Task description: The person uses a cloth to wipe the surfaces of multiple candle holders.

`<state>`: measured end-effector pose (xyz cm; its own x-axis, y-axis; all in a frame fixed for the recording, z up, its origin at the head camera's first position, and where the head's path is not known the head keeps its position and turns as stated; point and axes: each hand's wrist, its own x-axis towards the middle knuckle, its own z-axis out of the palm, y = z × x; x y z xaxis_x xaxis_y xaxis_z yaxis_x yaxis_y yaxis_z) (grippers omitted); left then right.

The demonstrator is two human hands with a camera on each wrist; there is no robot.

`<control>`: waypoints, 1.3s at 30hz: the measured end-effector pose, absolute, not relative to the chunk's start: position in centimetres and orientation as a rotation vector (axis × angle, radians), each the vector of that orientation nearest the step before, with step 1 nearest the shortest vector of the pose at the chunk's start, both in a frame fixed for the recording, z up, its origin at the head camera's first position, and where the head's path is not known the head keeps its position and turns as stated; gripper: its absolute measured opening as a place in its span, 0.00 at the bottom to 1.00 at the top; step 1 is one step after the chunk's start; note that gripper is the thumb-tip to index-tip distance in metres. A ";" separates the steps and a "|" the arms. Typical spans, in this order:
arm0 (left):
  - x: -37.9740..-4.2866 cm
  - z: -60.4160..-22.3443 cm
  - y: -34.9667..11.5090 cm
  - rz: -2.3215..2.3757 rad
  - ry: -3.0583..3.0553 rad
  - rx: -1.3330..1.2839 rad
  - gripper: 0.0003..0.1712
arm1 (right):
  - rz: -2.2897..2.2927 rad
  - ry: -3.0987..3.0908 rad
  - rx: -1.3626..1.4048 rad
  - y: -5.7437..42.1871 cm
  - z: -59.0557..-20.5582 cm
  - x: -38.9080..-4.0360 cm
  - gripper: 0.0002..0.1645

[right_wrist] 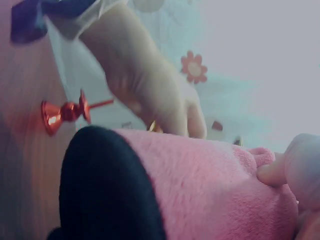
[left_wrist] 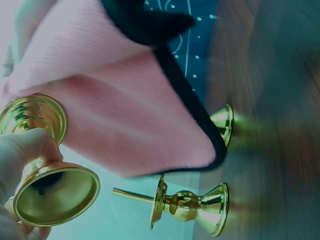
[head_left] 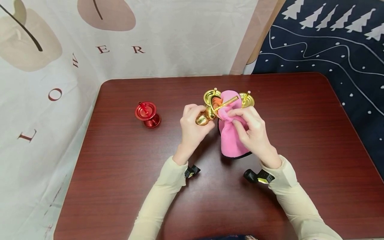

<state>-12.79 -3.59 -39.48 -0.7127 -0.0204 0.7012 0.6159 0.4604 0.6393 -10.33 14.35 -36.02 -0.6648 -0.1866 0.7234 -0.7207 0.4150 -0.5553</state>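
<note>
A gold candlestick [head_left: 202, 119] lies tilted in my left hand [head_left: 189, 128], its dish and spike pointing up and right toward the cloth. In the left wrist view the hollow underside of its base [left_wrist: 57, 195] faces the camera. My right hand [head_left: 256, 131] pinches a pink cloth [head_left: 231, 142] with dark edging, gathered between thumb and fingers. The cloth hangs beside the candlestick, and the spike overlaps its upper part in the head view. Pink pile fills much of the right wrist view, where a fingertip presses into the cloth [right_wrist: 200, 180].
Two more gold candlesticks stand upright behind the hands, one at left [head_left: 207, 96] and one at right [head_left: 249, 100], partly hidden by the cloth. A red candlestick [head_left: 146, 112] stands on the left of the brown table [head_left: 120, 186]. Printed curtains hang behind.
</note>
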 end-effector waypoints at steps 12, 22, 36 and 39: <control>-12.5 -39.2 -4.2 -1.935 -2.217 -0.670 0.16 | 1.620 -2.045 0.716 16.7 -36.6 -13.8 0.11; -12.3 -38.7 -4.6 -2.585 -2.128 -0.822 0.17 | 1.819 -2.053 1.054 16.9 -35.7 -15.5 0.13; -12.1 -39.6 -3.8 -2.161 -2.163 -0.543 0.13 | 1.526 -2.314 1.003 17.7 -34.7 -14.1 0.16; -12.0 -39.5 -3.7 -1.739 -2.248 -0.470 0.15 | 1.392 -2.396 0.901 17.3 -34.5 -12.9 0.16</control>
